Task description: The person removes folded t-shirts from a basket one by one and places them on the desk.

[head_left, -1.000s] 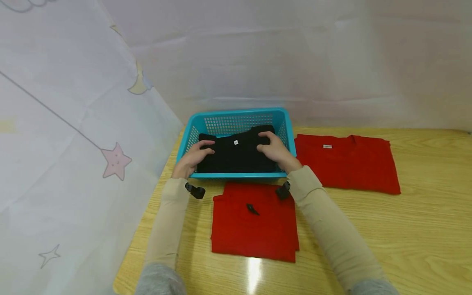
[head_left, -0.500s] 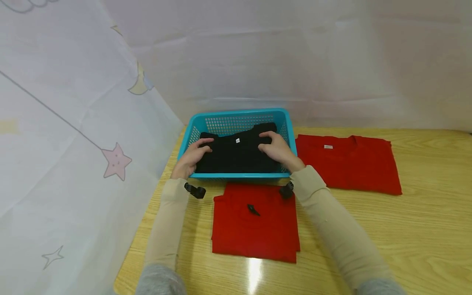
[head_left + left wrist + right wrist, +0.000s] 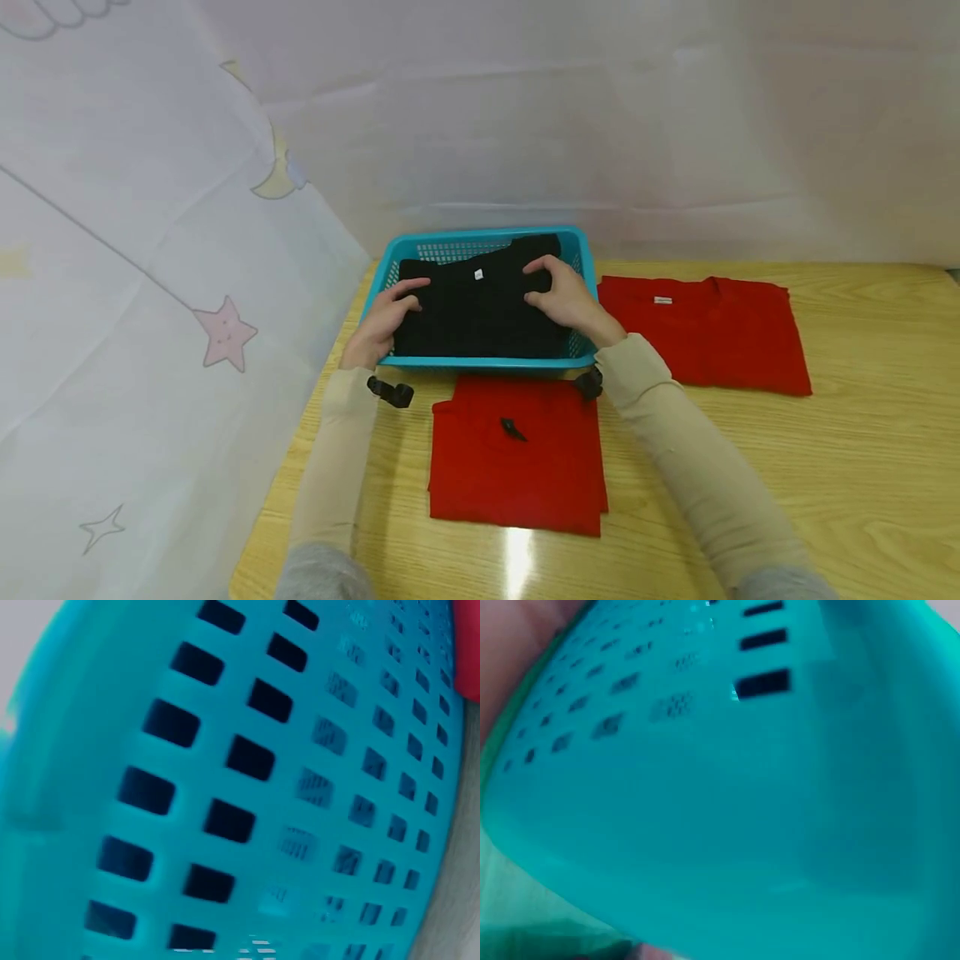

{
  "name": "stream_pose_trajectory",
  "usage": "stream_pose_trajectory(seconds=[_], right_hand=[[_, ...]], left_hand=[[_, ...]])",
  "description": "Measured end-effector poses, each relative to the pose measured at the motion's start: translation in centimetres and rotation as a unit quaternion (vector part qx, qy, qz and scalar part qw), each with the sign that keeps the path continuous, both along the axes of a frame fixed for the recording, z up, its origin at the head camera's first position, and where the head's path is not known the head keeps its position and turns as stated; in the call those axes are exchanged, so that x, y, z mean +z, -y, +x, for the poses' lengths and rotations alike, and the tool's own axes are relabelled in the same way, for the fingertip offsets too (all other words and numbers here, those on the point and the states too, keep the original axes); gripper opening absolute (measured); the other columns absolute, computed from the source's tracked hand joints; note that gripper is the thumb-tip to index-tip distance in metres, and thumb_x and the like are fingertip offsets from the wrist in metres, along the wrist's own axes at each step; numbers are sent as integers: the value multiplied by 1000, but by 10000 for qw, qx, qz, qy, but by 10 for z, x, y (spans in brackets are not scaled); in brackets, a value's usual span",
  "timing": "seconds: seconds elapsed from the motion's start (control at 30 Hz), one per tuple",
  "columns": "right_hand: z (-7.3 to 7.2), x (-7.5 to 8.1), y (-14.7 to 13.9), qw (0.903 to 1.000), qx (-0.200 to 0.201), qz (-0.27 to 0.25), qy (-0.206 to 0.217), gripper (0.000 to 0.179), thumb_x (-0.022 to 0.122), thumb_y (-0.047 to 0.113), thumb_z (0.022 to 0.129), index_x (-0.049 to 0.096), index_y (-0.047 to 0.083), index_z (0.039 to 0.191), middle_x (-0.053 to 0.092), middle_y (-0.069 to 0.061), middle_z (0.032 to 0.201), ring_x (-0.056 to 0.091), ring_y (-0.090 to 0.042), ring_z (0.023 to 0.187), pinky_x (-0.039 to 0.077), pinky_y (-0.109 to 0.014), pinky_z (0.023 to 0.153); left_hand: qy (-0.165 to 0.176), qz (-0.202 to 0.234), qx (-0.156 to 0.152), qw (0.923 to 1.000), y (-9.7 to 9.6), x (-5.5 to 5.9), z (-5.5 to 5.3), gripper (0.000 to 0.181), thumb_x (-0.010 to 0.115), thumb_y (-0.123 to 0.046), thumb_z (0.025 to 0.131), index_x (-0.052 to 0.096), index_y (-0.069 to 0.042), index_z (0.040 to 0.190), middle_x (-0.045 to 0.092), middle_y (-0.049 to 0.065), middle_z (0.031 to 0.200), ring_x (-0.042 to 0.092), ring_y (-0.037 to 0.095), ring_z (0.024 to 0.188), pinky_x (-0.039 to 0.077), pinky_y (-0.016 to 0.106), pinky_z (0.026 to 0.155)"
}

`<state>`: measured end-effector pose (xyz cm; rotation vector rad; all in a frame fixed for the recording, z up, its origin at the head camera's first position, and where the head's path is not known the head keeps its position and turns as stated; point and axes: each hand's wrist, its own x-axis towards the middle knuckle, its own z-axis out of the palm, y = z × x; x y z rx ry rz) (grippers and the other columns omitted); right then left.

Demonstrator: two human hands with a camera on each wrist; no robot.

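A folded black T-shirt [image 3: 480, 312] with a small white neck label lies within the turquoise plastic basket [image 3: 491, 363]. My left hand [image 3: 382, 323] grips its left side, thumb and forefinger showing on top, other fingers hidden. On the opposite side, my right hand [image 3: 566, 296] holds the shirt in much the same way. The shirt's back edge rides high against the basket's far wall. Both wrist views are filled by the outside of the perforated basket wall [image 3: 300, 735], and the shirt is hidden there apart from dark patches through the holes.
A folded red T-shirt [image 3: 517, 483] with a small dark mark lies in front of the basket. Another folded red T-shirt [image 3: 720, 342] with a white label lies to its right. A pale fabric backdrop [image 3: 637, 150] stands behind the wooden table [image 3: 885, 433].
The black T-shirt has risen in the basket, its back edge now covering more of the far wall. Both hands have kept hold of it. The red shirts have stayed put.
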<state>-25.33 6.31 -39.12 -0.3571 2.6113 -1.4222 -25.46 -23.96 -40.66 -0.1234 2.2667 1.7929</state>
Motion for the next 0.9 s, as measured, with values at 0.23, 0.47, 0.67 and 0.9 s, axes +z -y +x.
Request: stream_pose_trajectory(seconds=[0.23,0.47,0.67,0.9], right_hand=[[2,14,-5,9992,108,-244,-313,41,59,2,88,50,7,128,44,-17,143,40,-34,124,34,-54,107],[7,33,-12,9978,215,-482,-413,42,58,-4,86,50,7,126,44,-14,142,39,-31,123,32,-52,108],[14,51,-22,9964,195,-556,-602,40,57,-5,85,52,5,124,48,-15,137,42,-32,121,32,-54,108],[26,64,-36,9949,-99,-637,-772,38,58,-4,84,55,5,121,49,-14,136,40,-31,124,29,-55,110]], left_hand=[[-373,331,-171,9986,-3,15,0,47,48,-4,95,50,-13,141,21,-1,160,38,26,129,35,40,105],[-756,684,-378,9941,-9,33,2,48,49,-3,96,48,-18,142,34,2,151,51,23,114,47,31,89],[-1359,654,-656,9864,-16,49,6,50,49,0,95,48,-19,141,36,4,151,49,22,119,46,30,92],[-1565,1078,-1090,9757,-21,64,11,50,49,3,94,49,-15,140,45,7,142,60,19,105,55,27,80]])
